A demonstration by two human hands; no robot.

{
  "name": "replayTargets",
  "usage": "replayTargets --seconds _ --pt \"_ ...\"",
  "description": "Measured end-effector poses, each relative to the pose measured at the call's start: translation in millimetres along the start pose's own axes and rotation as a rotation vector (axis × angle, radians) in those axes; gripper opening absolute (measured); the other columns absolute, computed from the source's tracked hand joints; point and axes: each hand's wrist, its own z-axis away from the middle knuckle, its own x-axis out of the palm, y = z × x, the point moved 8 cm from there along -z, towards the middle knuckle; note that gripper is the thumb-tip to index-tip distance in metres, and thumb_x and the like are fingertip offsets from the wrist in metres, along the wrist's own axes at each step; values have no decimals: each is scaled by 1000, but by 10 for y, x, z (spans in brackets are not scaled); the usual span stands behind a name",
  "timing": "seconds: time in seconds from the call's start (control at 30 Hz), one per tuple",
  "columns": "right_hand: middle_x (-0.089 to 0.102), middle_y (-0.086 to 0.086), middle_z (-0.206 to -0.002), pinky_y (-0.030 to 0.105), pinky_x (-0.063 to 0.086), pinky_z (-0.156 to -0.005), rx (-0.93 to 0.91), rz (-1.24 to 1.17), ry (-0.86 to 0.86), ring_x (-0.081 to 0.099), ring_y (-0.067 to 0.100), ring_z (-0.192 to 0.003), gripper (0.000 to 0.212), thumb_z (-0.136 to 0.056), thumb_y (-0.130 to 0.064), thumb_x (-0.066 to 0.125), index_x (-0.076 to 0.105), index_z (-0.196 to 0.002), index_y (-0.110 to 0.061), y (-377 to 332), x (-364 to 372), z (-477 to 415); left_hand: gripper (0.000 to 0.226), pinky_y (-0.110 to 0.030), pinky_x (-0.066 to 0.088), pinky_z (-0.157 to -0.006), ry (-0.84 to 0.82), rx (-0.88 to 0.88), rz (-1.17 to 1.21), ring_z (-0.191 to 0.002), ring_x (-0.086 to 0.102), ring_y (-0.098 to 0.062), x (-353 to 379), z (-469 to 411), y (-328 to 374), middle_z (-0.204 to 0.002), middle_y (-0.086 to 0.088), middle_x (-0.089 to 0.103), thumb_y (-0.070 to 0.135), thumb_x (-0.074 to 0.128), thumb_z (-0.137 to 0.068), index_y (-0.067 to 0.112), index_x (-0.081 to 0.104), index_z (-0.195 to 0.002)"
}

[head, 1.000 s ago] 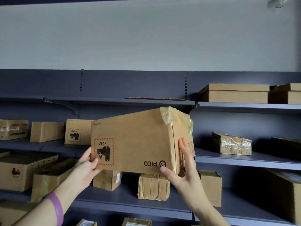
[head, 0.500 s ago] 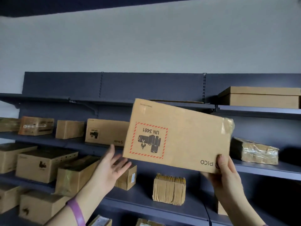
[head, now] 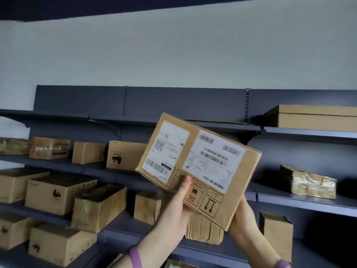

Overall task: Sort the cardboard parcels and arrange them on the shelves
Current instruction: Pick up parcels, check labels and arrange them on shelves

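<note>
Both hands grip a tilted cardboard parcel [head: 199,169] in front of the shelves [head: 212,128]: left hand [head: 176,202] thumb on its labelled face, right hand [head: 243,217] under the corner.

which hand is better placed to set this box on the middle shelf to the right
Right, probably: the right hand holds the labelled parcel at its lower right corner, nearest the bare middle shelf beside the taped parcel. The left hand grips the far edge.

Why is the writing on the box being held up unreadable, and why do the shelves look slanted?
Head view: on the held parcel, text on the right label is smeared into grey patches, the left label merely soft. Head view: the wide-angle lens likely slants the top shelf; the lower shelves lie in shadow.
</note>
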Motion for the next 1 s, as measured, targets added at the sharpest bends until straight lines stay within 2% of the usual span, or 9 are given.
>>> replayTargets --seconds 0.07,0.17,0.23,0.33,0.47,0.53,0.73,0.87,1.0 --pt "72 13 -102 41 60 -67 6 -34 -3 74 23 -83 27 -103 -26 42 61 -117 -13 17 2 1 27 -49 50 -90 58 97 -26 -99 68 -15 3 17 18 -104 5 74 32 71 -77 48 66 -98" --pt "67 12 -85 26 54 -44 -49 33 45 70 18 -60 21 -103 -6 37 58 -109 -7 -15 -79 21 92 -52 55 -80 100 200 -13 -107 66 -20 -125 -37 66 -116 3 69 38 95 -40 48 45 -117" --pt "64 10 -99 26 56 -50 -56 105 71 68 20 -76 25 -104 -7 33 56 -115 -8 -20 -112 16 105 -50 56 -77 87 192 3 -111 64 -24 -130 -74 65 -120 -1 67 39 96 -34 45 43 -123" --pt "70 8 -111 41 58 -78 -66 168 36 68 27 -99 32 -103 -25 40 55 -129 -15 -96 -25 17 103 -46 56 -74 65 178 26 -114 62 -27 -138 -142 66 -124 -4 65 41 94 -41 41 44 -131" --pt "72 -3 -112 40 59 -66 -181 342 -30 69 23 -104 48 -91 -66 40 58 -125 -37 -321 159 98 87 -48 56 -73 119 210 103 -110 64 -28 -175 -293 49 -122 -4 66 34 89 -56 41 44 -130" --pt "66 -5 -125 47 58 -75 -245 373 -123 64 21 -113 59 -83 -76 43 50 -132 -44 -388 274 119 74 -49 57 -72 157 240 151 -105 67 -25 -193 -417 12 -120 -3 67 26 80 -65 40 44 -128" --pt "66 2 -126 48 55 -91 -340 493 -207 63 26 -116 58 -88 -13 63 44 -139 -31 -423 243 -103 63 -52 54 -86 126 117 122 -109 65 -24 -338 -876 -326 -119 -6 68 32 76 -72 32 50 -130" --pt "65 4 -128 50 55 -88 -266 554 -190 63 27 -116 59 -87 -13 62 44 -140 -32 -252 77 -504 30 -47 51 -89 94 15 89 -101 66 -21 -554 -1152 -480 -103 -3 74 21 64 -83 27 61 -112" --pt "66 1 -127 48 55 -86 -256 614 -169 64 24 -114 57 -89 -13 59 45 -139 -37 -128 24 -911 49 -47 52 -88 136 -139 87 -111 62 -28 -983 -1505 -698 -115 -10 69 16 70 -75 20 55 -121"
